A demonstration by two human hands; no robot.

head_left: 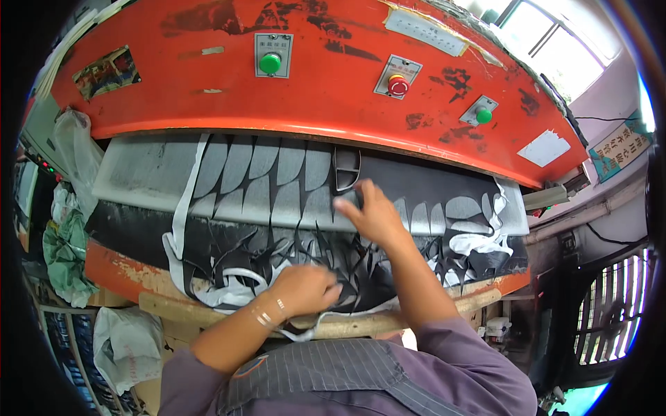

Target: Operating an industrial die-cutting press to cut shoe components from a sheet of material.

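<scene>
A D-shaped metal cutting die (347, 168) with inner bars stands on the dark sheet material (423, 173) under the press. Close to the die's near edge is my right hand (371, 211), thumb and fingers apart; whether a fingertip touches it I cannot tell. Lower down, my left hand (302, 288) is curled and slightly blurred above the dark offcuts (222, 243) along the front. Anything inside its fingers is hidden. Rows of curved cut-outs in the sheet show the pale grey cutting bed (139, 170) or pieces on it, left of the die.
A red-orange press beam (333, 90) spans the far side, with green buttons (270, 64) and a red stop button (398, 85). White strips (479, 243) lie tangled on the right. A wooden rail (180, 310) edges the front. Plastic bags (69, 256) hang at left.
</scene>
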